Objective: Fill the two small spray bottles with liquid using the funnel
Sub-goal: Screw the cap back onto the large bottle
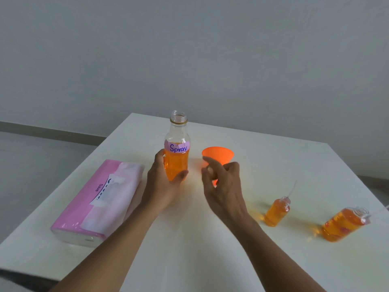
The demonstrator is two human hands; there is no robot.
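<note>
My left hand [162, 184] grips the lower part of a tall clear bottle [177, 148] that stands on the white table [273, 157]. The bottle has no cap, a pink "Spray" label, and is about half full of orange liquid. My right hand [221, 182] is closed loosely around the neck of the orange funnel [219, 153], wide mouth up, just right of the bottle; the index finger sticks out. Two small spray bottles with orange liquid stand at the right: one [275, 211] with a thin tube rising from its top, the other [343, 224] with an open neck.
A pink pack of tissues [99, 201] lies on the left side of the table. The table's left edge runs diagonally beside it, with grey floor beyond. A plain grey wall stands behind the table.
</note>
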